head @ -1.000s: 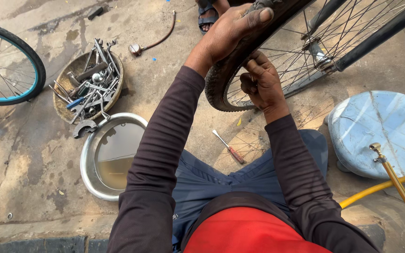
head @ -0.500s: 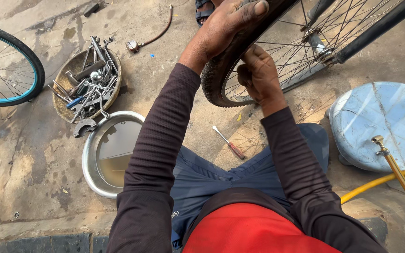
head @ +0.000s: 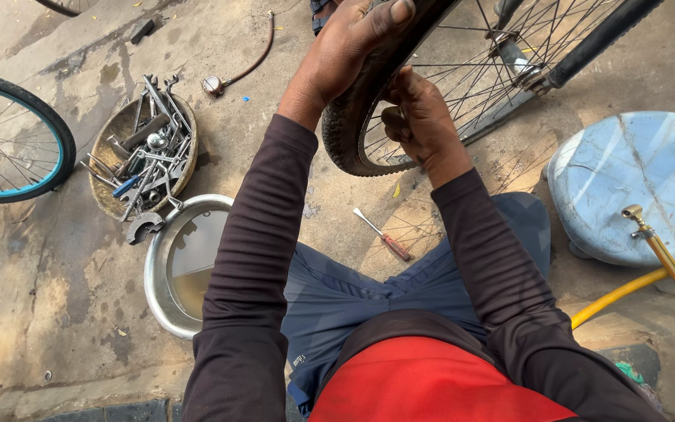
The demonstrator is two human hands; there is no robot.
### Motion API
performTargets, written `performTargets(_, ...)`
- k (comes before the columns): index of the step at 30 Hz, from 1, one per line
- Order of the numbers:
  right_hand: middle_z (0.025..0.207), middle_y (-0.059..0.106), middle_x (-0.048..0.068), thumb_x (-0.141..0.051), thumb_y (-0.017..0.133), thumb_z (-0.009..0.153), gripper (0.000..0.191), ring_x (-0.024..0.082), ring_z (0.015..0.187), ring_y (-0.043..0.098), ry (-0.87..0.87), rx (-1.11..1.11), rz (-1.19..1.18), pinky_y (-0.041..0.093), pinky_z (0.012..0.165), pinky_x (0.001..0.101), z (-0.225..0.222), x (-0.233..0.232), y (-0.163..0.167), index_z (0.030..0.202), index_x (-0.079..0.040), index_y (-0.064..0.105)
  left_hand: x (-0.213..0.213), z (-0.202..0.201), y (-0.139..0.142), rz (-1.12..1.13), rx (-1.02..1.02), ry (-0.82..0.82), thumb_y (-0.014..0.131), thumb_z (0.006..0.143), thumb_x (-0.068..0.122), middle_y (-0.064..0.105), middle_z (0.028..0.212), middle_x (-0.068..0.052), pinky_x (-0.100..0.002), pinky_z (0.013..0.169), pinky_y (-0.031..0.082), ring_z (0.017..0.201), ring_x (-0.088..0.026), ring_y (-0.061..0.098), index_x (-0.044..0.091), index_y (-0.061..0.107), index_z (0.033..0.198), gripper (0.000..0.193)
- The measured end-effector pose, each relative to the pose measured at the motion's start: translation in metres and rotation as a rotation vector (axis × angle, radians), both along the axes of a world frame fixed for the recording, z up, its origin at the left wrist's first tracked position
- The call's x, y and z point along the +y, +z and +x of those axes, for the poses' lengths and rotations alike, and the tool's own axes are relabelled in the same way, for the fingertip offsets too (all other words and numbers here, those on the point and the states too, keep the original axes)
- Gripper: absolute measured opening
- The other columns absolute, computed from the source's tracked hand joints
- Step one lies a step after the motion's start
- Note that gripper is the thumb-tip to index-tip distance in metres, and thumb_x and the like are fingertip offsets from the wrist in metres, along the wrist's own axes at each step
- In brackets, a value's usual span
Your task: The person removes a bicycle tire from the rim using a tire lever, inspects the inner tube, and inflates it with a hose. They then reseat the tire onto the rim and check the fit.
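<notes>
The left hand (head: 345, 51) is wrapped over the outside of the black bike tyre (head: 353, 133), holding it tight, and the right hand (head: 419, 117) is closed on the inner edge of the same tyre, right beside the shiny spokes (head: 470, 86). The tyre stands up in front of the person's knees, and a small screwdriver (head: 384, 236) with a red handle lies on the ground just below it. To the left of the tyre sit a round basket of tools (head: 144, 156) and a metal bowl of water (head: 185, 262), and to its right sits a pale blue tub (head: 642, 180).
</notes>
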State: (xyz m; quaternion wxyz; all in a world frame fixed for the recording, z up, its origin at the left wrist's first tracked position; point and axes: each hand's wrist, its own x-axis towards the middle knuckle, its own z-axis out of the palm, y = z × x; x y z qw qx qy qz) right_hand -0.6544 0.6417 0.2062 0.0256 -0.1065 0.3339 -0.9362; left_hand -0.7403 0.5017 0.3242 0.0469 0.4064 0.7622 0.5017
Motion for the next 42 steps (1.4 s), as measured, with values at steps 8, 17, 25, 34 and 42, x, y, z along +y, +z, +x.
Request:
performTargets(8,0.105,0.075,0.003,-0.033,0.069,0.098,0.029,0.003,0.048,0.041,0.048,0.005,-0.050,0.031,0.043,0.0191,0.004,0.001,0.000,0.116,-0.011,0.069,-0.002,0.001,0.008,-0.044,0.008,-0.030,0.049,0.090,0.087,0.070,0.096,-0.011,-0.033,0.081,0.060,0.092,-0.021,0.072,0.000,0.070,0.114,0.092)
performTargets(17,0.103,0.068,0.003,-0.018,0.076,0.100,0.035,0.003,0.056,0.046,-0.003,0.075,0.034,0.035,0.047,0.0200,0.015,0.000,0.014,0.130,-0.007,0.061,-0.004,-0.003,0.008,-0.057,-0.026,-0.045,0.051,0.090,0.088,0.070,0.098,-0.010,-0.034,0.083,0.059,0.093,-0.020,0.071,0.000,0.070,0.114,0.093)
performTargets(25,0.126,0.058,0.011,-0.016,0.081,0.093,0.067,0.027,0.124,0.057,-0.332,0.413,0.592,0.055,0.105,0.0393,0.029,-0.022,0.044,0.140,0.002,0.038,-0.005,-0.014,0.016,-0.175,-0.217,-0.198,0.060,0.079,0.090,0.076,0.108,-0.021,-0.042,0.088,0.067,0.100,-0.030,0.080,-0.002,0.066,0.130,0.105)
performTargets(34,0.084,0.068,0.008,-0.032,0.080,0.095,0.049,0.021,0.076,0.070,-0.572,-0.058,1.141,0.056,0.072,0.0334,0.037,-0.042,0.052,0.120,0.000,0.053,0.004,0.003,0.016,-0.012,-0.265,-0.140,0.068,0.081,0.074,0.072,0.096,-0.013,-0.040,0.072,0.070,0.079,-0.025,0.081,0.004,0.056,0.123,0.082)
performTargets(42,0.095,0.074,0.005,-0.027,0.081,0.088,0.051,0.015,0.093,0.073,-0.433,0.103,0.769,0.060,0.084,0.0273,0.019,-0.034,0.039,0.125,-0.005,0.053,0.005,-0.005,0.005,-0.103,0.017,0.083,0.062,0.087,0.073,0.074,0.109,-0.013,-0.041,0.091,0.061,0.102,-0.024,0.076,0.001,0.066,0.129,0.084)
